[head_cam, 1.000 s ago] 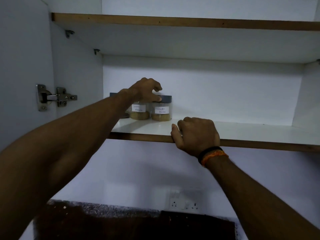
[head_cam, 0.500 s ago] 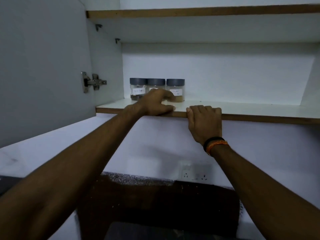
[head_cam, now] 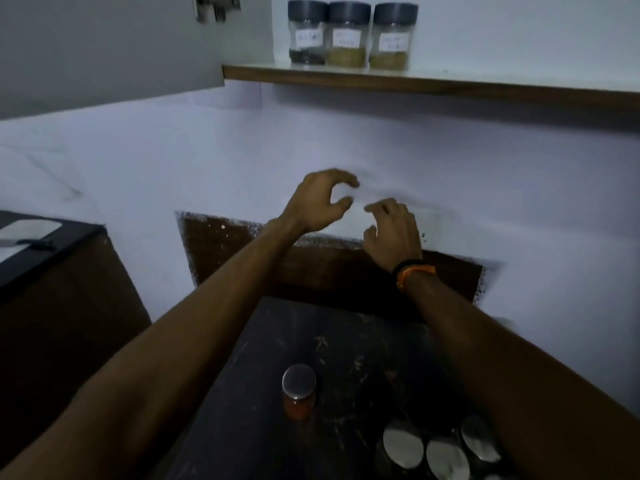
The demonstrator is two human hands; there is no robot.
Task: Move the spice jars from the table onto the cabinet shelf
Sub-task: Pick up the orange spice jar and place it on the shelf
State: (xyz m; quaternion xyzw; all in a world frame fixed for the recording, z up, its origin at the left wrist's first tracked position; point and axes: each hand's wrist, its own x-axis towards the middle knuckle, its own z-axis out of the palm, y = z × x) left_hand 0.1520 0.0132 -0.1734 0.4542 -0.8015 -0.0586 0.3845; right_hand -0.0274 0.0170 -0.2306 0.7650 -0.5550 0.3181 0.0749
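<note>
Three grey-lidded labelled spice jars stand in a row on the cabinet shelf (head_cam: 450,83): a dark-filled jar (head_cam: 307,34), a middle jar (head_cam: 348,36) and a right jar (head_cam: 392,38). On the dark table (head_cam: 346,341) below stands a jar of red spice (head_cam: 299,393) with a shiny lid, and several more shiny-lidded jars (head_cam: 440,452) cluster at the near right. My left hand (head_cam: 320,202) and my right hand (head_cam: 393,233) hang in mid-air before the wall, fingers loosely curled, holding nothing.
The open cabinet door (head_cam: 104,46) with its hinge (head_cam: 216,5) fills the top left. A black counter (head_cam: 45,244) with a knife on a white board lies at the left. A wall socket sits behind my right hand.
Both hands have left the shelf edge and dropped down in front of the wall. My view has tilted down, so the table and its jars now show.
</note>
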